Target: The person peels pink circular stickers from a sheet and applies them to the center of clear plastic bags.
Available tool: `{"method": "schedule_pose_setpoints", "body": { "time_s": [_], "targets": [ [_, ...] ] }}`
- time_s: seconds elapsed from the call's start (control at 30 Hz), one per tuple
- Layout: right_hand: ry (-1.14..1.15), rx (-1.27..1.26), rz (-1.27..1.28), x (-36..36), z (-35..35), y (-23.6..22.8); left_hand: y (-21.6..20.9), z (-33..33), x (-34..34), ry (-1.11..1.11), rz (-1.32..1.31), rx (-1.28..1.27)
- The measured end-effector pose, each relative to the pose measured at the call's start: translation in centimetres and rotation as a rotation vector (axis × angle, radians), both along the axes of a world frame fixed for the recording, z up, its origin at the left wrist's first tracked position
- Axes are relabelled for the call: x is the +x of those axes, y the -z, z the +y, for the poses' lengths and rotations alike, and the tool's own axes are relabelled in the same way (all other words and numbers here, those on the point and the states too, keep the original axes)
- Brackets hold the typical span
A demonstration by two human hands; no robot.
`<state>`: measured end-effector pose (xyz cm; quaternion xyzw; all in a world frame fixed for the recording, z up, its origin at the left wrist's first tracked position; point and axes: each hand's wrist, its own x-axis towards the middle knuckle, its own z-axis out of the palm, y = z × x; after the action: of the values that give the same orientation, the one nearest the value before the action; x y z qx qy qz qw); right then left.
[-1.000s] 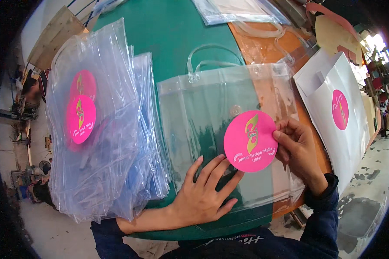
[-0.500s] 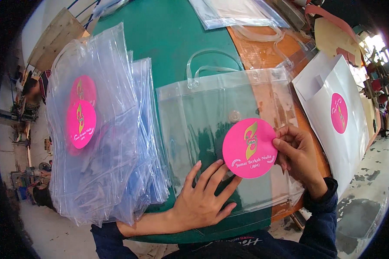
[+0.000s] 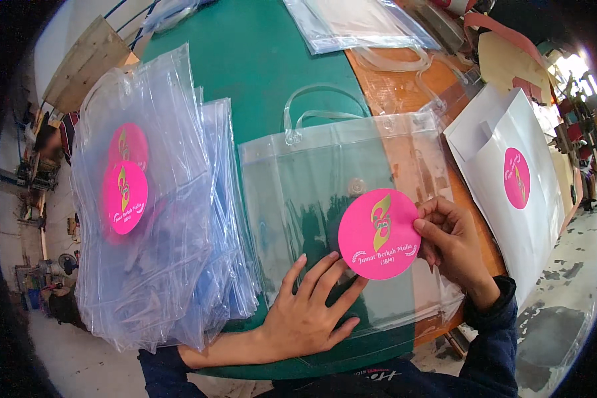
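Note:
A round pink sticker (image 3: 379,233) with a yellow-green emblem is pinched at its right edge by my right hand (image 3: 452,239). It hovers over, or rests on, a clear plastic bag (image 3: 298,192); I cannot tell which. This bag lies flat, with its looped handle pointing away from me and a round snap button above the sticker. My left hand (image 3: 310,308) lies spread on the bag's lower part, its fingertips near the sticker's lower left edge. Left of it sits a pile of clear plastic bags (image 3: 159,265), the top one bearing a pink round sticker (image 3: 125,199).
A white paper envelope (image 3: 504,166) with a pink sticker stands to the right. More clear bags (image 3: 358,23) lie at the far side, partly on an orange-brown wooden surface (image 3: 378,79). A green mat (image 3: 259,53) covers much of the table. A person (image 3: 50,142) is far left.
The whole view has shifted slightly, so things sit a little lower. Both hands hold nearly the same pose, and the sticker stays pinched over the bag.

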<state>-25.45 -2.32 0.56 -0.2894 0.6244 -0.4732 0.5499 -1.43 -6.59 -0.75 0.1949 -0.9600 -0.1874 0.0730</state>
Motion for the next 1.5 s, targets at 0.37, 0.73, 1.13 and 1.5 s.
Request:
{"method": "schedule_pose_setpoints", "body": {
  "time_s": [0.37,0.73,1.13,1.5],
  "targets": [
    [0.009,-0.003,-0.010,0.12,0.17,0.38,-0.01,0.00,0.11,0.002,0.009,0.003],
    [-0.008,-0.017,0.006,0.06,-0.03,0.15,-0.11,-0.11,0.14,-0.005,0.005,0.028],
    [-0.021,-0.007,0.005,0.09,0.14,-0.05,0.07,-0.09,0.13,0.009,0.034,0.013],
    [-0.026,-0.015,-0.001,0.16,0.13,-0.47,0.20,-0.11,0.05,0.001,0.026,0.010]
  ]
}}
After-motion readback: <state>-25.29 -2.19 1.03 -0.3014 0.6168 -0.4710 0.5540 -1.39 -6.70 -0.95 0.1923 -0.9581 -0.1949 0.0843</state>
